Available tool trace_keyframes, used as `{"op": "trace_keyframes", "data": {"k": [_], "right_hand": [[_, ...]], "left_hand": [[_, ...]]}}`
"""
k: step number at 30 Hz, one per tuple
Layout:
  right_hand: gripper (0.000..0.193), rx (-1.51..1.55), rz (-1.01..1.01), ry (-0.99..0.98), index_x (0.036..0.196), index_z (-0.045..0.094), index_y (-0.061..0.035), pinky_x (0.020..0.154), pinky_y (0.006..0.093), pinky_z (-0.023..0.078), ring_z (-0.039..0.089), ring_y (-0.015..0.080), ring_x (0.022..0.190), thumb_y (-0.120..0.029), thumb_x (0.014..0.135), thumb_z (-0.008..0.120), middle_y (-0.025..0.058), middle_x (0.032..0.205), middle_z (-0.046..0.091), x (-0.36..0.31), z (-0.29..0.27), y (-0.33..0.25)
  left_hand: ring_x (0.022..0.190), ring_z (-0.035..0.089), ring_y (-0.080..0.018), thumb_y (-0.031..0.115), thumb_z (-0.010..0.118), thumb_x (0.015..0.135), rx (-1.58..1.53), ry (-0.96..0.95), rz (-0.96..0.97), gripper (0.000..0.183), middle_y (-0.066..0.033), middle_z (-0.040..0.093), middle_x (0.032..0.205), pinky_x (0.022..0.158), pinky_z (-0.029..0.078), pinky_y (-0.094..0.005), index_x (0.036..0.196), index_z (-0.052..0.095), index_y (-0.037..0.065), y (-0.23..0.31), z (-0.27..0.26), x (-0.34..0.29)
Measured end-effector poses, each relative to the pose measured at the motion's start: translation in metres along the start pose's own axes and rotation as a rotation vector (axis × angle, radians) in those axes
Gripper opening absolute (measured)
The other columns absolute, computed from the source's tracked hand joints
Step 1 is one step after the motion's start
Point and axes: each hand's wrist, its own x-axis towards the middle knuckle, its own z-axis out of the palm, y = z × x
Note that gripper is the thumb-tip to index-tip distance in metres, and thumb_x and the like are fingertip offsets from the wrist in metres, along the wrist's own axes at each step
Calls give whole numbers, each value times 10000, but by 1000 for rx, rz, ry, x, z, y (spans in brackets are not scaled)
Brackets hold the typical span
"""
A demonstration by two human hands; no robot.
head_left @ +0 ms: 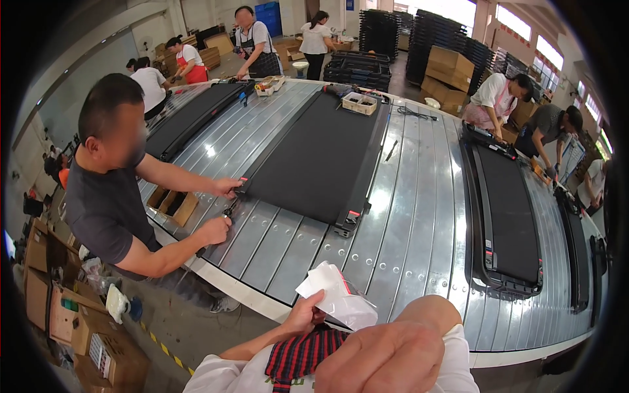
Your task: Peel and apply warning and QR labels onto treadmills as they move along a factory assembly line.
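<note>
My left hand [304, 314] grips a crumpled white label sheet [333, 298] with a red edge and a glossy, see-through part, held over the table's near edge. Close to the camera, my right hand [390, 350] is curled with its back toward me. Its fingers point down and inward, so whatever they hold, if anything, is hidden. Beyond the sheet lies a black treadmill deck [308, 160] with dark side rails and small red-and-white labels at its near corners. At its near left corner, a co-worker's hands [219, 209] work with a dark tool.
The long ribbed metal table [419, 229] carries another black treadmill [508, 216] at right and one at far left. A parts box [359, 103] rests on the deck's far end; a cardboard tray [173, 204] sits at the left edge. Several people work around the table. Cartons [108, 340] stand lower left.
</note>
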Motion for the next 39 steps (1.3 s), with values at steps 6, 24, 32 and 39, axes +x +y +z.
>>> {"op": "trace_keyframes", "data": {"k": [6,24,32,39], "right_hand": [[125,10,329,-177,765,578,9,657,350,433,534,229,689,-83,842,541,89,743,543,20,-12,-14],[108,8,59,-7,745,575,9,640,324,433,532,206,671,-57,828,554,79,738,539,7,3,18],[91,16,360,-132,751,580,18,628,319,435,530,210,671,-30,824,553,88,736,537,41,-10,2],[103,26,-316,131,771,576,7,648,347,427,529,208,674,-71,836,557,78,739,533,23,5,66]], "left_hand": [[441,282,-78,307,473,872,4,58,-15,210,26,382,556,412,206,-227,814,498,106,2,-5,-13],[485,348,-72,305,500,861,22,60,-14,222,15,456,616,436,258,-215,862,527,85,10,-16,-9],[497,362,-70,308,497,862,23,13,-19,228,12,469,636,444,274,-209,888,526,83,19,-35,-9],[489,352,-69,308,500,859,31,-8,-24,233,11,453,612,435,258,-209,861,519,76,26,-43,-10]]}}
